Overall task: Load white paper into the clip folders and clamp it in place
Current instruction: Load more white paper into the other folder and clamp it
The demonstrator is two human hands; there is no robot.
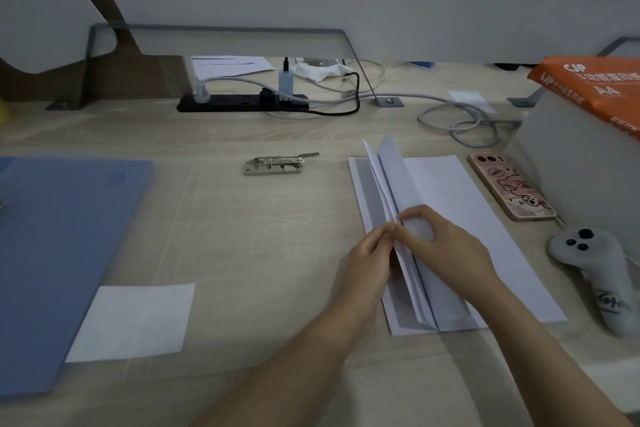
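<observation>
white paper (446, 204) on edge, pinched between both hands (408, 246)

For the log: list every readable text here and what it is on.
"A4": orange paper ream pack.
"Hello": phone case, in a speech bubble.
Large logo and other print on the pack: too blurred to read.
Scrawl on the controller handle: unreadable.

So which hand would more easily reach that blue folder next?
Probably the left hand: the blue folder lies far to its side, while the right hand lies over the paper stack.
</observation>
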